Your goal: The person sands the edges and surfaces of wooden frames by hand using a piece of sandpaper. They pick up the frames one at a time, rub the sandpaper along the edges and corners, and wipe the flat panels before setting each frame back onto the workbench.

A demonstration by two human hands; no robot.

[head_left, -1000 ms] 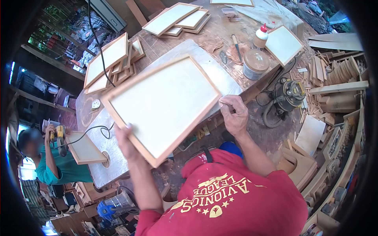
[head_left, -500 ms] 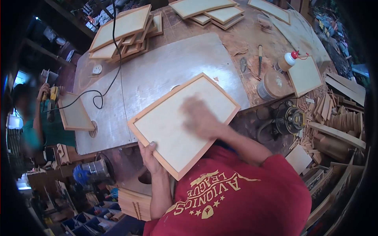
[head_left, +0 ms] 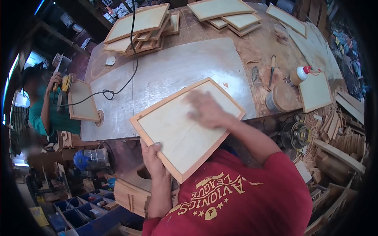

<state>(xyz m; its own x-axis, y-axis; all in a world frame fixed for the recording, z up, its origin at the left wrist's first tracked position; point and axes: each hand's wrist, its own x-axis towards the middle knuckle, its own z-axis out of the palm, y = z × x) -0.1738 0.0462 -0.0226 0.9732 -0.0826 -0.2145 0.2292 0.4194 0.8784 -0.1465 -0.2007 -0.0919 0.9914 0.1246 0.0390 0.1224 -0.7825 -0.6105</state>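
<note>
A wood-framed panel (head_left: pixel 185 133) with a pale flat face is tilted in front of my body, over the table's near edge. My left hand (head_left: pixel 154 159) grips its lower-left frame edge, thumb on top and fingers behind. Across the pale face lies my right hand (head_left: pixel 206 109), flat with fingers stretched out and partly smeared by motion. I cannot make out anything beneath its palm.
Stacked framed panels (head_left: pixel 138 23) and more panels (head_left: pixel 220 8) sit at the table's back. At right are a glue bottle (head_left: pixel 298 76), a round tub (head_left: pixel 281 98) and a chisel-like tool (head_left: pixel 271 70). A co-worker (head_left: pixel 47 106) at left holds a yellow power tool (head_left: pixel 67 83) against another panel.
My right hand has shifted slightly over the panel's face and its fingers look more spread. My left hand keeps its grip. The whole view has shifted a little.
</note>
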